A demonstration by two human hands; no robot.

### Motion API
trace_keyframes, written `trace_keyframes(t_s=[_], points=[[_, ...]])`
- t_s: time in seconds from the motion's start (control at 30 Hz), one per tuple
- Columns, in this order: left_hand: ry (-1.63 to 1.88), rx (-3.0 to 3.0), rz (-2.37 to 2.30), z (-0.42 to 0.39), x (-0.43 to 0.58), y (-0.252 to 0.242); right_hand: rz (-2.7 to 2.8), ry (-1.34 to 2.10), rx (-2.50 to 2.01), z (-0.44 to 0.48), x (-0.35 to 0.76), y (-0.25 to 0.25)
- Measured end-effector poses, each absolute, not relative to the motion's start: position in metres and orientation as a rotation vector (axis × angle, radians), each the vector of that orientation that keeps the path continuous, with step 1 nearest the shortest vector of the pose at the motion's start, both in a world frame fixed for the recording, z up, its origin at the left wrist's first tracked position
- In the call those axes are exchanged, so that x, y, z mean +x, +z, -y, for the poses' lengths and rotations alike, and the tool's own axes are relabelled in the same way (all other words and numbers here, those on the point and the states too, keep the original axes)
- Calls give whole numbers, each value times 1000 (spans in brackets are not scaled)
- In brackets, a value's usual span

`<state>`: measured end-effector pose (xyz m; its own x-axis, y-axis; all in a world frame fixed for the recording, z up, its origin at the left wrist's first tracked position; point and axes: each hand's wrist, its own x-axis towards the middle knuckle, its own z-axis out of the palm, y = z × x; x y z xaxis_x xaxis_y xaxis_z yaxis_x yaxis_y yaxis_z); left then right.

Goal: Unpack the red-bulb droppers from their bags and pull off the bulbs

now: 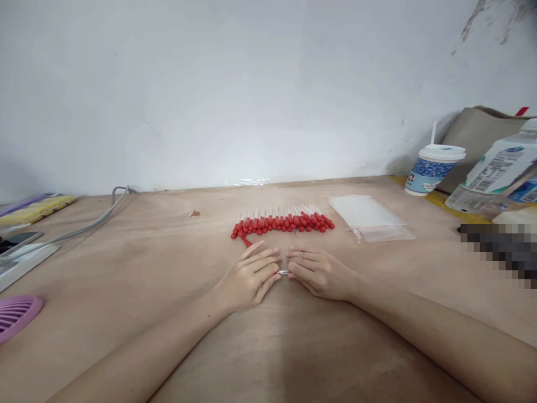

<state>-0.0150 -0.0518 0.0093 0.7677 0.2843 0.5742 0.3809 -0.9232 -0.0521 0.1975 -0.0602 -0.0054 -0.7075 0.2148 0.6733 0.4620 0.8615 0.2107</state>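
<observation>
A row of several red-bulbed clear droppers lies across the wooden table, bulbs toward me. One more red-bulbed dropper lies loose just in front of the row's left end. My left hand and my right hand rest flat on the table right in front of the row, fingers stretched toward each other and nearly touching. A small clear piece shows between their fingertips; I cannot make out what it is.
A stack of clear plastic bags lies right of the droppers. A lidded cup with a straw, a plastic bottle and a brown bag stand at the far right. A cable, power strip and purple fan sit left.
</observation>
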Motion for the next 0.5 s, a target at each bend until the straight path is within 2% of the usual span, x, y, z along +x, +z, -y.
trace_keyframes(t_s=[0.5], points=[[-804,-2883,557,54,-24,11,2384,-628,-436,65,205,-2]])
